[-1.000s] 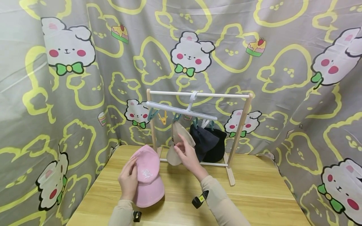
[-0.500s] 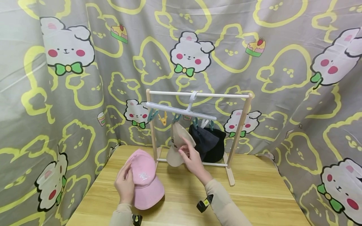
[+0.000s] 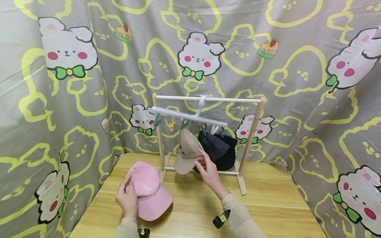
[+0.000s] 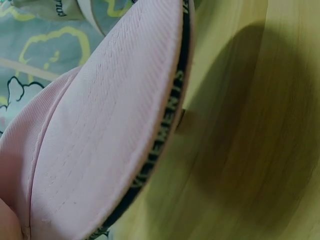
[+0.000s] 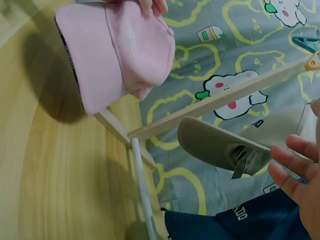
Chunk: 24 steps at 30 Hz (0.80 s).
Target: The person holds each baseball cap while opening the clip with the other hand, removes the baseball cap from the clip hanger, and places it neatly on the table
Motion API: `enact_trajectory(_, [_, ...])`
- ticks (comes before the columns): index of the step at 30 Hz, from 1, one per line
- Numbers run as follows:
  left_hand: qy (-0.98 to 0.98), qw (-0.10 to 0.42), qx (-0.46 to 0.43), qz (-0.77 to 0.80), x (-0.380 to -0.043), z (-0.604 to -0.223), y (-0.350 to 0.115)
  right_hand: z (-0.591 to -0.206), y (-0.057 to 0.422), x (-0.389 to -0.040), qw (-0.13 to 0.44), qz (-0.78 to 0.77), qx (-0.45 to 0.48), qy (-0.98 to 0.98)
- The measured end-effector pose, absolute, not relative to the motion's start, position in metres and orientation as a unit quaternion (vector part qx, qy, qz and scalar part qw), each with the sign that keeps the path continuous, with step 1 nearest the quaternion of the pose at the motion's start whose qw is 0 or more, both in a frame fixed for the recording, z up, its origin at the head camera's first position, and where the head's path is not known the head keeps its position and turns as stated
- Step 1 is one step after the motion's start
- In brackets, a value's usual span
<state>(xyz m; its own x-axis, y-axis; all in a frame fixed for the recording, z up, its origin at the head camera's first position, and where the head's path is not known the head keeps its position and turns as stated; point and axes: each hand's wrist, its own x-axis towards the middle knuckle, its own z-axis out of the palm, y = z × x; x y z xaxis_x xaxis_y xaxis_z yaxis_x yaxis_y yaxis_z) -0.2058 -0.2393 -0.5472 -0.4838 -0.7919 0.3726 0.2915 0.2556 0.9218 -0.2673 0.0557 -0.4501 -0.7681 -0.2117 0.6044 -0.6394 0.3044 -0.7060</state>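
Observation:
In the head view my left hand (image 3: 127,197) grips the pink baseball cap (image 3: 146,180) by its crown, left of the rack. Its brim points down and right, over the table, and casts a shadow there. A dark lettered edge runs along the pink brim (image 4: 110,115) in the left wrist view. My right hand (image 3: 208,170) has its fingertips at the right side of the beige cap (image 3: 189,150), which hangs from a teal clip. In the right wrist view those fingers (image 5: 287,162) are spread and relaxed, right beside the beige cap.
A wooden rack (image 3: 253,135) carries a white clip hanger (image 3: 187,115). A dark navy cap (image 3: 215,145) and a black cap (image 3: 230,158) hang at its right. A yellow clip (image 3: 170,125) and a teal clip (image 3: 158,119) hang at the left. Patterned curtain (image 3: 244,76) surrounds the table (image 3: 262,211).
My left hand has moved left and slightly down with the pink cap, turning its brim to the right. My right hand has slid right across the beige cap to its side.

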Motion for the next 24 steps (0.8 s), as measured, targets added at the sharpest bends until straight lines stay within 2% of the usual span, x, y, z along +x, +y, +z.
enact_trajectory(5, [-0.622,0.449,0.214,-0.604,-0.193,-0.532,-0.235,-0.457,0.062,-0.268,0.213,0.523,0.277,-0.777])
enact_trajectory(13, [-0.578,0.436,0.252,-0.642,-0.205,-0.563,-0.251,-0.46,0.07,-0.262,0.219,0.524,0.257,-0.782])
enact_trajectory(24, [-0.531,0.431,0.293,-0.668,-0.205,-0.571,-0.256,-0.471,0.081,-0.261,0.227,0.521,0.234,-0.789])
